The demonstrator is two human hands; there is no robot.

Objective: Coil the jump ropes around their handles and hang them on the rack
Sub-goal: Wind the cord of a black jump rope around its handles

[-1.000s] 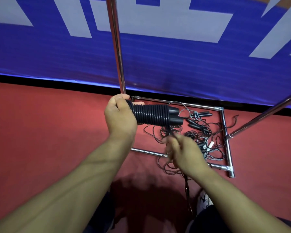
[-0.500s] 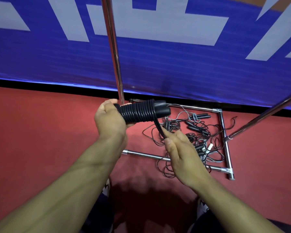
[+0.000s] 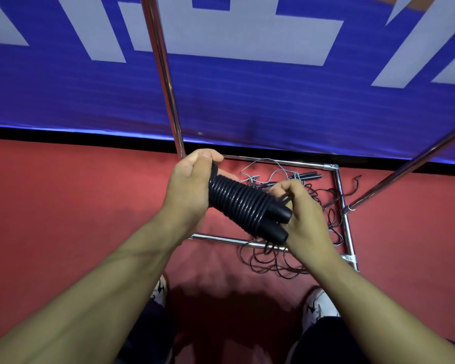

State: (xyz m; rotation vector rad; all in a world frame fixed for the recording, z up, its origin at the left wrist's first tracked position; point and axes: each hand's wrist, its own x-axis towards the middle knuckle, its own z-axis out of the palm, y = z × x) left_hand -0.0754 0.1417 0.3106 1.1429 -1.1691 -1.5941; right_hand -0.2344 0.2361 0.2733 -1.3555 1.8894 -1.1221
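Observation:
A black jump rope (image 3: 243, 203) is wound in tight turns around its two black handles, held slanting down to the right in front of me. My left hand (image 3: 189, 185) grips the upper left end of the bundle. My right hand (image 3: 304, 214) is curled at the lower right end, pinching the last bit of rope beside the handle tips. Below them several loose jump ropes (image 3: 323, 206) lie tangled on the floor inside the rack's base frame (image 3: 343, 214).
The rack's chrome upright (image 3: 163, 74) rises just behind my left hand, and a second chrome bar (image 3: 410, 166) slants off to the right. A blue banner wall (image 3: 247, 101) stands behind. My shoes (image 3: 315, 306) are on the red floor below.
My right hand has come up from below the bundle to its right end, taking up the hanging rope. The bundle has tilted with its free end lower.

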